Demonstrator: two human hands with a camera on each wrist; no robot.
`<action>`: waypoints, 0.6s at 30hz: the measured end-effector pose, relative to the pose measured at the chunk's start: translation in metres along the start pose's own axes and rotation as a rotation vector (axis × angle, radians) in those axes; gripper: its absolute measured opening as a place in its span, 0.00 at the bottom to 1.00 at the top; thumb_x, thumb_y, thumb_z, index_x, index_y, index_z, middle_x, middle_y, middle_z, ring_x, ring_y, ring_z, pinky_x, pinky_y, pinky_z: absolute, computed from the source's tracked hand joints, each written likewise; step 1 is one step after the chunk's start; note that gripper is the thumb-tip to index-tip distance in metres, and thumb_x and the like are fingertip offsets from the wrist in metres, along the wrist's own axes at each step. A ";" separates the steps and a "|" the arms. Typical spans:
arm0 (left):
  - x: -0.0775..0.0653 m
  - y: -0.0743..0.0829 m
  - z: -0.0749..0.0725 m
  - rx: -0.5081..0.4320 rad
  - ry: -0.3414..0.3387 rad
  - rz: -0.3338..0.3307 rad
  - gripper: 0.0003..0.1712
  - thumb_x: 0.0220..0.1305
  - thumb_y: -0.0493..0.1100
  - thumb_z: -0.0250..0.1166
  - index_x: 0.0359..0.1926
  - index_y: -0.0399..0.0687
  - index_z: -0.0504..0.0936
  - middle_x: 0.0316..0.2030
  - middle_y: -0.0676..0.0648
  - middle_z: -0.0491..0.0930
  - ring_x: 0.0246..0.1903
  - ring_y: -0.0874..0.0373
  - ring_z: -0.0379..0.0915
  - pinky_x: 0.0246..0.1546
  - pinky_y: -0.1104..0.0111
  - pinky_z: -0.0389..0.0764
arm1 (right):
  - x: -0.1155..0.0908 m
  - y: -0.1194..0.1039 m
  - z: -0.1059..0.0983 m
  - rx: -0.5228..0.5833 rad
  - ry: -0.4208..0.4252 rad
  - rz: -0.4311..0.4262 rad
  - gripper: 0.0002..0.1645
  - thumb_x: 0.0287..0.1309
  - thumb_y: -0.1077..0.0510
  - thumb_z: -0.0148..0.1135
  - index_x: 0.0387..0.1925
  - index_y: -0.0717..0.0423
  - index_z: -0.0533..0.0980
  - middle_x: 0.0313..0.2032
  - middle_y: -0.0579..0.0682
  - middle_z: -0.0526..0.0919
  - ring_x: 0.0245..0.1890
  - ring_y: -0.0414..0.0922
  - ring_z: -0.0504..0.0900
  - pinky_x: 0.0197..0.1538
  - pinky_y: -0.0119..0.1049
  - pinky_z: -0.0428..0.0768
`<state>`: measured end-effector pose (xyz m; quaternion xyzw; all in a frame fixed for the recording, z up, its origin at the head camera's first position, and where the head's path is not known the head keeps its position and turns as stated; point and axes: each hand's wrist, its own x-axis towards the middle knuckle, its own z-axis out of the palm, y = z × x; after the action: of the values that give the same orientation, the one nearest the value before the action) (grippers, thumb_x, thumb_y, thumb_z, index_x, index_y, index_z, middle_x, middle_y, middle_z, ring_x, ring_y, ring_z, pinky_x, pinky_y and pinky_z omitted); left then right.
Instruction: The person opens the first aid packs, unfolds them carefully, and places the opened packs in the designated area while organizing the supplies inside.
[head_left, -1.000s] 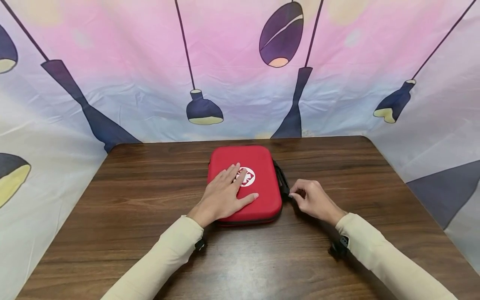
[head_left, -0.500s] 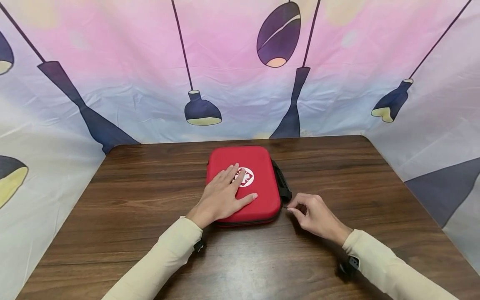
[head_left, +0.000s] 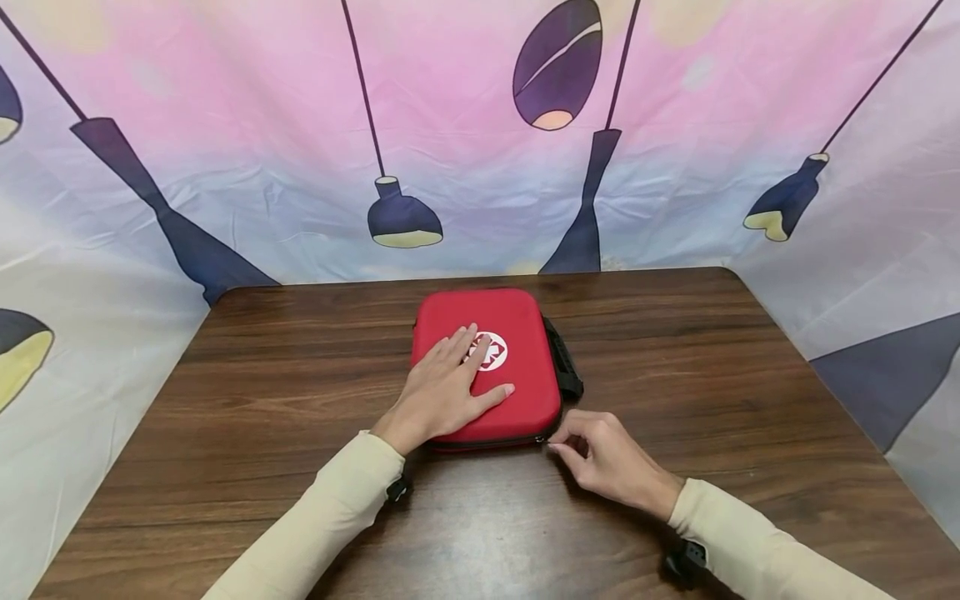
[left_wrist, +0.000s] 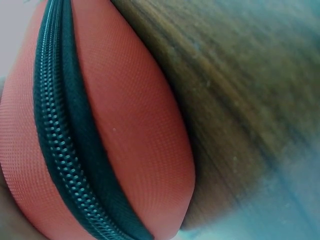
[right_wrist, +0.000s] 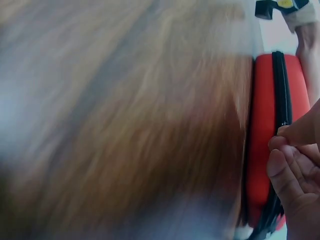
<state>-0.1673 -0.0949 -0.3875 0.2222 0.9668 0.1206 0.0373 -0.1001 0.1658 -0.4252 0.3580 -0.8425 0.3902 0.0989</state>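
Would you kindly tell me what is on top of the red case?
The left hand rests on the red case, partly covering its white emblem; whatever lies under that hand is hidden.

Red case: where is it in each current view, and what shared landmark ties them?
Head: red case just below centre, on the table, under the left hand.
Left wrist: red case fills the left side, edge-on.
Right wrist: red case near right edge, partly behind the right hand.
Landmark: black zipper.
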 end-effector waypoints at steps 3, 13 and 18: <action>0.000 0.000 0.001 0.001 0.003 0.003 0.52 0.67 0.76 0.49 0.80 0.51 0.53 0.80 0.45 0.45 0.79 0.48 0.39 0.78 0.57 0.40 | 0.003 -0.006 0.005 -0.009 -0.025 0.025 0.10 0.54 0.71 0.72 0.30 0.52 0.83 0.28 0.38 0.81 0.26 0.31 0.75 0.27 0.25 0.78; 0.001 0.000 0.000 0.000 0.008 0.002 0.52 0.67 0.76 0.48 0.80 0.51 0.53 0.80 0.45 0.44 0.79 0.48 0.38 0.78 0.58 0.40 | 0.006 -0.005 0.008 -0.053 0.036 -0.031 0.11 0.52 0.70 0.72 0.28 0.52 0.84 0.27 0.36 0.80 0.25 0.31 0.73 0.26 0.24 0.76; -0.001 0.001 0.000 -0.001 0.008 -0.005 0.52 0.68 0.75 0.49 0.80 0.50 0.53 0.80 0.44 0.44 0.79 0.48 0.38 0.78 0.57 0.40 | 0.005 -0.002 0.004 -0.061 0.044 -0.023 0.09 0.54 0.69 0.73 0.29 0.52 0.84 0.27 0.37 0.81 0.25 0.30 0.74 0.26 0.25 0.77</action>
<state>-0.1662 -0.0949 -0.3873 0.2191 0.9675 0.1219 0.0339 -0.1024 0.1598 -0.4244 0.3558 -0.8474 0.3710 0.1327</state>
